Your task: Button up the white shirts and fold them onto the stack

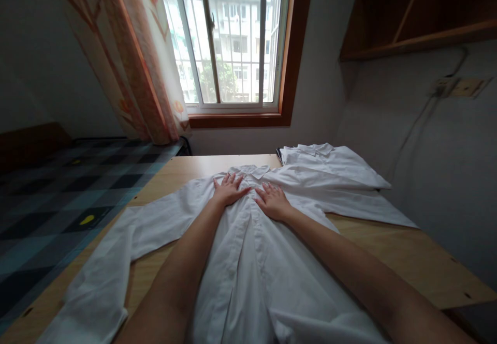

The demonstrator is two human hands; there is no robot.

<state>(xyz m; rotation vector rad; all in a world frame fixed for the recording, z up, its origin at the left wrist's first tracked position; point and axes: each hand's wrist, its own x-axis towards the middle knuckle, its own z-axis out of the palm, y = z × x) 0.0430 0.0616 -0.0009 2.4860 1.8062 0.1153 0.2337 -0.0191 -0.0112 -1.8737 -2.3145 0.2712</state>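
Observation:
A white long-sleeved shirt (pixel 248 251) lies front up on a wooden table (pixel 349 240), its collar toward the window and its sleeves spread to both sides. My left hand (pixel 230 189) rests flat on the upper chest just below the collar, fingers spread. On the other side of the front placket, my right hand (pixel 272 200) lies flat on the cloth, its fingers a little apart. Neither hand grips the fabric. Loose folds run down the shirt's front between my forearms.
Folded white shirts (pixel 330 160) are stacked at the table's back right, by the wall. A bed with a checked cover (pixel 77 194) adjoins the left side. Behind the table are a window (pixel 233 49) and a curtain (pixel 132 59); a wooden shelf (pixel 419 44) hangs at upper right.

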